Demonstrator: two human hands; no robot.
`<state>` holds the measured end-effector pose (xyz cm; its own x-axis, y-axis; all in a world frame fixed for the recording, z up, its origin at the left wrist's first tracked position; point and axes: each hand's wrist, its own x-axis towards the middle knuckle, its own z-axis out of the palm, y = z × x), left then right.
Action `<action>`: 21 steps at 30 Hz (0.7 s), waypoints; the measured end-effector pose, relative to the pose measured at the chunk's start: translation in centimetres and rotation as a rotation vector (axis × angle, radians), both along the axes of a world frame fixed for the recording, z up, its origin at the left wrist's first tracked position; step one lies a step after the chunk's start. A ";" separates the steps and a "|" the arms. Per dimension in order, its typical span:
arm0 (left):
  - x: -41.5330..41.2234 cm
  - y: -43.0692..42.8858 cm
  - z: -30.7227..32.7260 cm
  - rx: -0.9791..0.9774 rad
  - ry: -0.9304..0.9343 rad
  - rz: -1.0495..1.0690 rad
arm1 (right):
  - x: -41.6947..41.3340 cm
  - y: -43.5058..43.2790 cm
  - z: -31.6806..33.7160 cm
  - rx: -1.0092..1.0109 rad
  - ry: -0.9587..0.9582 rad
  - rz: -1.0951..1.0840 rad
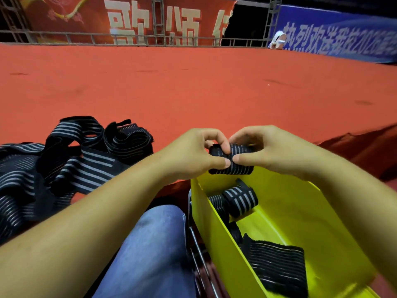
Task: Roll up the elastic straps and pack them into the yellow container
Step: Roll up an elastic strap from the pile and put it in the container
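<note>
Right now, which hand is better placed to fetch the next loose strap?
Likely the left hand: the pile of loose straps lies on its side, while the right hand, also gripping the rolled strap, is by the yellow container.

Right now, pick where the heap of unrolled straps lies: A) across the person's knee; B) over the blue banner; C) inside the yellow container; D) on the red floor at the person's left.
D: the unrolled straps lie on the red floor, left of the left hand, which grips a rolled strap with the right hand.

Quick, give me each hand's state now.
Left hand: pinching the rolled strap.
Right hand: gripping the same rolled strap.
</note>
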<state>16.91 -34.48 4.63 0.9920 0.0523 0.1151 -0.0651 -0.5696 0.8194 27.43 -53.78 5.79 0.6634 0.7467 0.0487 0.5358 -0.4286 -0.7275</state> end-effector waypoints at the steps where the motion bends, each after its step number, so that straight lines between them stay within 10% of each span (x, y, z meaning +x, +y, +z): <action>1: 0.6 -0.5 -0.2 0.012 0.001 -0.021 | 0.2 -0.4 0.4 -0.095 -0.132 0.021; 5: 2.3 -1.8 -1.3 0.068 -0.008 -0.064 | 0.8 -0.8 1.2 -0.391 -0.410 0.050; 21: 2.3 -3.2 -5.1 0.333 -0.038 -0.039 | 1.2 -0.6 -2.3 -0.705 -0.475 0.121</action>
